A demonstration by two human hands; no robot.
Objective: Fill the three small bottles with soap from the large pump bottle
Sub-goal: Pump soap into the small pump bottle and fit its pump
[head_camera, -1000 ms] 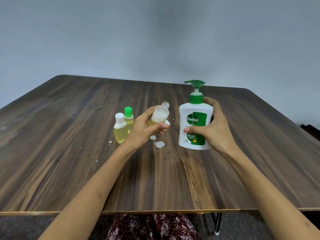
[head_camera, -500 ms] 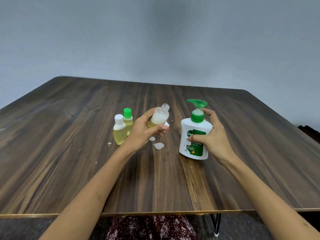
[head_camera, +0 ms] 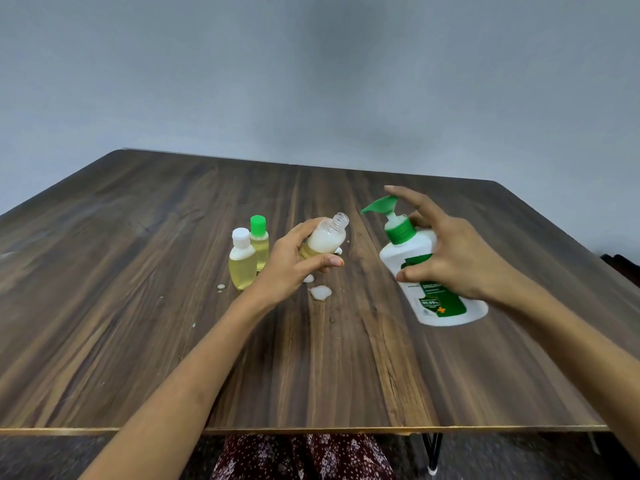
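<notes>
Two capped bottles (head_camera: 246,258), seemingly filled, stand beside the left hand (head_camera: 291,265), whose fingers grip the uncapped third bottle (head_camera: 325,237), partly filled. The pump bottle (head_camera: 429,271), tilted, is gripped by the right hand (head_camera: 453,258), forefinger over the pump.

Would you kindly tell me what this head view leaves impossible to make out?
- Pump bottle label: small print blurred, partly behind the right hand.
- Open small bottle: lower body hidden by the left hand.
- Green-capped bottle: base hidden behind the white-capped bottle.
- Whether the pump bottle's base touches the table: unclear.
</notes>
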